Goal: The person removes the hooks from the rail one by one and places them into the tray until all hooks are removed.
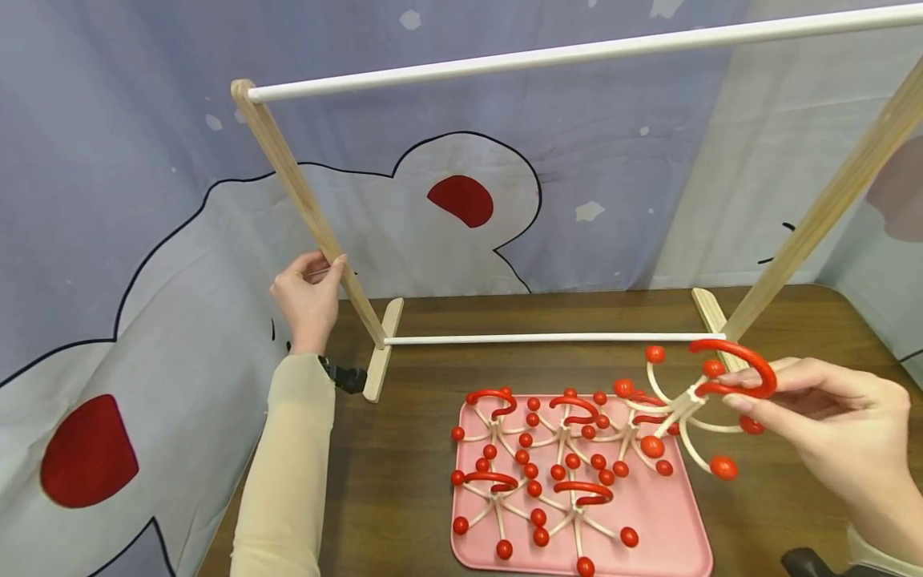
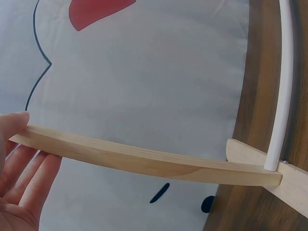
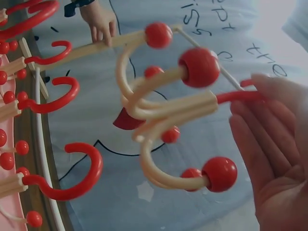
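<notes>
My left hand grips the left wooden upright of a rack below its middle. In the left wrist view, the thumb lies on one side of the upright and the fingers on the other. Out to the right, my right hand pinches the red hook of a small hanger between thumb and fingers. This hanger has cream curved arms tipped with red balls, and is held up above the right edge of a pink tray. Several similar hangers stand on the tray, hooks upward.
A white rod spans the rack's top, and a second white rod joins the uprights near the table. The right upright rises behind my right hand. Wooden feet rest on the brown table. A printed curtain hangs behind.
</notes>
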Motion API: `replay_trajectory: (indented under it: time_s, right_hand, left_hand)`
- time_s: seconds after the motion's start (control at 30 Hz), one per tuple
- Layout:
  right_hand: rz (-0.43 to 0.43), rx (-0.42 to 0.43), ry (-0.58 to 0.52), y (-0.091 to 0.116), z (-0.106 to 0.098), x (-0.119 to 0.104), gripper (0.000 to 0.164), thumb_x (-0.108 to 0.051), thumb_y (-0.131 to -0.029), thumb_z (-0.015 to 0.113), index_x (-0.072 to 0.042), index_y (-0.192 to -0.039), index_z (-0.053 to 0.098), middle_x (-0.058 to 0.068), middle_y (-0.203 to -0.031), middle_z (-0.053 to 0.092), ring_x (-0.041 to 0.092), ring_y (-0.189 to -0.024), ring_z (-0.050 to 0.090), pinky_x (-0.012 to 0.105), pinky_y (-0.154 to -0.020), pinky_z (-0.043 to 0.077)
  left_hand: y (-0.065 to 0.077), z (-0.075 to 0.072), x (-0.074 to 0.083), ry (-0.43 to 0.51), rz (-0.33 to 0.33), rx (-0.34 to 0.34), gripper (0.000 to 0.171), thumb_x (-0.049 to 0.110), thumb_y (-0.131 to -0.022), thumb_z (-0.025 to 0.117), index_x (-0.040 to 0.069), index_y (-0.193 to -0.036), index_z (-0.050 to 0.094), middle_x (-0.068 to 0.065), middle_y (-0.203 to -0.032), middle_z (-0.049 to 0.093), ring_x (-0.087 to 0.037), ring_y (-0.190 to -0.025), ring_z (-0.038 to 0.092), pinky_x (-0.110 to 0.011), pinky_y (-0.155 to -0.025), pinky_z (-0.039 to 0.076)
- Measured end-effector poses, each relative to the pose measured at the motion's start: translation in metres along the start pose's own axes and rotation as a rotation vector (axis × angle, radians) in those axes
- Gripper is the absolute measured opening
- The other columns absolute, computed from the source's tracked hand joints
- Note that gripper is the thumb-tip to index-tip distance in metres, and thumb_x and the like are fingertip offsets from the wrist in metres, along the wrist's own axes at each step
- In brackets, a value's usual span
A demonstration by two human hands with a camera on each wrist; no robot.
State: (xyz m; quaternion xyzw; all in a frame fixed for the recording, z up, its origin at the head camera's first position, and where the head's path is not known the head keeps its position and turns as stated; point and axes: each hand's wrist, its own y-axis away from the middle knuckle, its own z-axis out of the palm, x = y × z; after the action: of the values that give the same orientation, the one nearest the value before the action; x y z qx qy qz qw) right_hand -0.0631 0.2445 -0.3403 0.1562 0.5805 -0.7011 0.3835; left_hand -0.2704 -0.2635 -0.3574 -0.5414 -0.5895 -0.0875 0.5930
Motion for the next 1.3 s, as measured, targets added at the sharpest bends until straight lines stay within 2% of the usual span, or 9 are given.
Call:
replay_trajectory:
  time_s: [0.13, 0.3, 0.4, 0.57, 0.8, 1.03, 1.1, 1.3]
  right_hand:
    - [0.006, -0.137, -0.042, 0.012, 0.000, -0.005, 0.023, 0.041, -0.064, 0.069, 0.027, -0.080, 0.059, 0.033, -0.092, 0.070, 0.035, -0.091, 0.072, 0.029, -0.070, 0.061]
    - [0.045, -0.293, -0.009, 0.025, -0.005, -0.001, 0.027, 0.038, -0.065, 0.070, 0.022, -0.086, 0.065, 0.029, -0.093, 0.071, 0.030, -0.091, 0.070, 0.027, -0.080, 0.059]
    - [0.098, -0.343, 0.019, 0.036, -0.011, 0.006, 0.034, 0.041, -0.064, 0.068, 0.018, -0.089, 0.067, 0.027, -0.093, 0.071, 0.028, -0.089, 0.070, 0.028, -0.079, 0.059]
    - [0.207, -0.324, 0.103, 0.057, -0.018, 0.021, 0.045, 0.045, -0.061, 0.064, 0.011, -0.090, 0.070, 0.025, -0.090, 0.071, 0.025, -0.085, 0.072, 0.029, -0.075, 0.060]
    - [0.366, -0.249, 0.202, 0.078, -0.024, 0.035, 0.039, 0.038, -0.071, 0.065, 0.005, -0.091, 0.071, 0.017, -0.089, 0.071, 0.022, -0.080, 0.074, 0.034, -0.069, 0.061]
    - [0.352, -0.227, 0.157, 0.086, -0.029, 0.044, 0.037, 0.039, -0.071, 0.065, 0.008, -0.091, 0.070, 0.022, -0.090, 0.071, 0.023, -0.079, 0.074, 0.033, -0.070, 0.061]
    - [0.357, -0.227, 0.183, 0.088, -0.028, 0.042, 0.039, 0.039, -0.070, 0.065, 0.006, -0.091, 0.071, 0.021, -0.090, 0.072, 0.021, -0.080, 0.074, 0.031, -0.070, 0.061]
    - [0.333, -0.293, 0.139, 0.091, -0.029, 0.044, 0.040, 0.038, -0.070, 0.065, 0.005, -0.091, 0.071, 0.020, -0.093, 0.073, 0.020, -0.081, 0.073, 0.027, -0.068, 0.060]
  left_hand:
    - [0.000, 0.000, 0.001, 0.004, -0.006, -0.002, 0.030, 0.027, -0.091, 0.080, 0.003, -0.108, 0.078, -0.009, -0.099, 0.076, -0.012, -0.084, 0.073, -0.022, -0.073, 0.058]
    - [0.000, 0.000, 0.001, 0.007, -0.022, -0.004, 0.031, 0.028, -0.091, 0.080, 0.003, -0.109, 0.078, -0.009, -0.100, 0.076, -0.012, -0.084, 0.073, -0.022, -0.074, 0.058]
    - [0.000, 0.000, 0.001, -0.001, -0.029, -0.004, 0.031, 0.029, -0.091, 0.080, 0.003, -0.109, 0.078, -0.010, -0.100, 0.076, -0.012, -0.085, 0.073, -0.022, -0.075, 0.058]
    - [-0.001, 0.001, 0.002, -0.014, -0.032, -0.007, 0.032, 0.029, -0.092, 0.080, 0.004, -0.110, 0.078, -0.009, -0.101, 0.076, -0.012, -0.085, 0.073, -0.022, -0.075, 0.058]
    - [0.000, 0.001, 0.002, -0.009, -0.015, -0.012, 0.031, 0.029, -0.092, 0.080, 0.003, -0.109, 0.078, -0.009, -0.099, 0.075, -0.012, -0.084, 0.073, -0.022, -0.074, 0.058]
    - [0.001, 0.000, 0.002, -0.018, -0.006, -0.004, 0.032, 0.030, -0.092, 0.079, 0.003, -0.109, 0.078, -0.009, -0.100, 0.076, -0.012, -0.084, 0.073, -0.021, -0.074, 0.057]
    - [0.002, 0.000, 0.002, -0.020, -0.011, -0.005, 0.031, 0.029, -0.092, 0.079, 0.003, -0.109, 0.078, -0.009, -0.100, 0.076, -0.013, -0.085, 0.073, -0.021, -0.074, 0.057]
    - [0.001, -0.001, 0.004, -0.013, -0.034, -0.009, 0.031, 0.028, -0.092, 0.080, 0.003, -0.110, 0.078, -0.010, -0.101, 0.075, -0.015, -0.086, 0.073, -0.021, -0.075, 0.058]
